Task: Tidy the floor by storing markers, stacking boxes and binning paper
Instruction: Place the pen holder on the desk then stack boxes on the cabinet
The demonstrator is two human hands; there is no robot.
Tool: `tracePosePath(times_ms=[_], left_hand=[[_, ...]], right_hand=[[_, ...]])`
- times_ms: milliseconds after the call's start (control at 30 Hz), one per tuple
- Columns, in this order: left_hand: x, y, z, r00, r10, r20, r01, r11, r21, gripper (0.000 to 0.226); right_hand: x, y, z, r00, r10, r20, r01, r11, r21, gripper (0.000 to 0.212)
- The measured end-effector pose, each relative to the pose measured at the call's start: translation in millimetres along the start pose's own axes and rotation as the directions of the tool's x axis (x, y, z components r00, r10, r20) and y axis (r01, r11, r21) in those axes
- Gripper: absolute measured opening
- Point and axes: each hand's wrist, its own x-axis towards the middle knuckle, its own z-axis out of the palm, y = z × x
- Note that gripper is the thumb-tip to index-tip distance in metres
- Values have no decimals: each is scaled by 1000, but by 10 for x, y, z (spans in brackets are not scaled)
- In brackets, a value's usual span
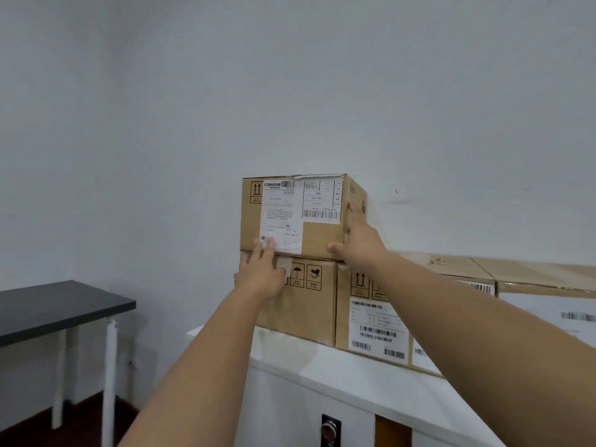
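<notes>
A brown cardboard box with white shipping labels rests on top of another cardboard box, both on a white cabinet. My left hand presses flat against the front lower left corner of the top box, fingers on its label. My right hand grips the box's right front edge, with the thumb on the front face and the fingers on the side. No markers or paper are in view.
More labelled cardboard boxes stand in a row to the right on the white cabinet, which has a lock on its front. A dark table with white legs stands at the left. A pale wall is behind.
</notes>
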Motion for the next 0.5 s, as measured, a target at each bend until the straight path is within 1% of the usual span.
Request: tracePosePath(times_ms=[100,200,367,433,500], left_hand=[[92,12,40,1000,-4,20,3,1000,6,73],[115,-23,73,1000,-1,15,1,1000,3,74],[105,-77,76,997,2,73,2,999,-45,79],[68,-65,37,995,-5,100,14,997,-82,80],[59,-83,-28,996,-16,92,28,992,-123,76]], right_hand=[[44,26,51,999,-25,-32,23,999,-46,93],[56,44,107,997,-35,-74,33,999,-37,86],[-12,84,225,994,-41,-103,36,998,-49,74],[-68,92,241,996,-43,-84,37,997,-67,74],[-148,93,219,997,-58,-45,54,993,-101,74]])
